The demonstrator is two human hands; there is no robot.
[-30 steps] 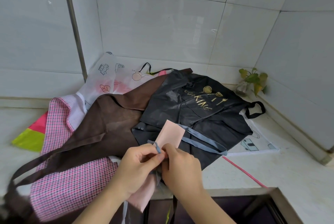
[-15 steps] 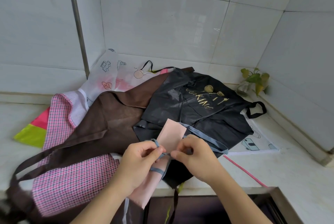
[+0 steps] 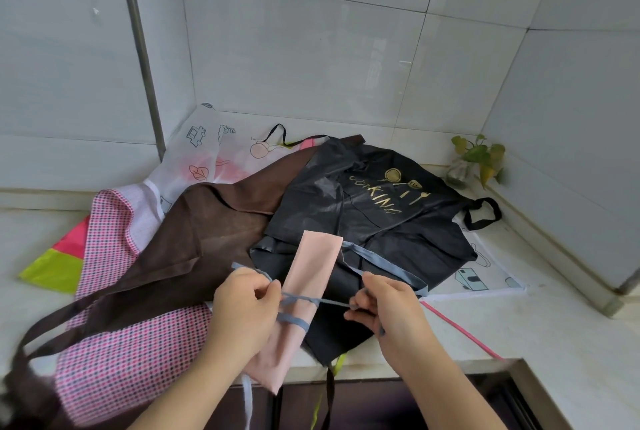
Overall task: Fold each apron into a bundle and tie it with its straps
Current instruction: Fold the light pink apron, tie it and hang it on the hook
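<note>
Walls: large pale grey tiles (image 3: 304, 58) with thin grout lines, meeting at corners on the left and right; a soft glare shows on the rear face. A grey metal pipe (image 3: 140, 48) runs vertically down the left wall. The counter (image 3: 554, 336) is pale stone with a raised ledge along the walls. A small leafy plant (image 3: 479, 155) stands in the right rear corner, possibly in a glass jar. A dark recessed opening (image 3: 485, 402) sits at the counter's near edge.
</note>
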